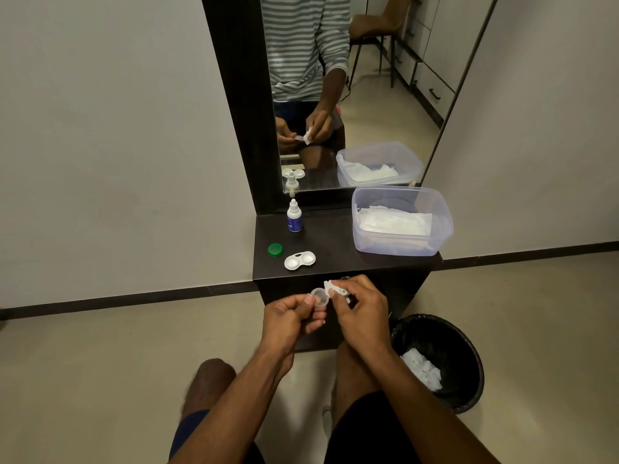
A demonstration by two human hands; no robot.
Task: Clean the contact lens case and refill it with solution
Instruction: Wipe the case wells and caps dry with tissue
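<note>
My left hand (290, 315) holds a small clear cap (319, 297), fingers curled round it, open side tilted toward the other hand. My right hand (360, 308) pinches a crumpled white tissue (333, 288), fingers clamped on it, the tissue's edge touching the cap's rim. Both hands are in the air, in front of the bench's near edge and above my knees.

Bench (338, 242): dark, narrow, set against a pale wall. The white contact lens case (300, 260) lies open near the front left, both wells up. A green cap (275, 250) lies just left of it, apart. The solution bottle (294, 216) stands upright behind them, white with a blue label, near the mirror. A clear plastic tub (402, 222) of white tissues takes up the right side.

Mirror (351, 95): tall, dark-framed, rising from the back of the bench; it reflects my hands, a striped shirt, the tub and a chair.

Floor (100, 363): pale tile with a dark skirting strip along the wall. A black bin (438, 360) stands on it to the right of my knee, with crumpled white tissue inside.
</note>
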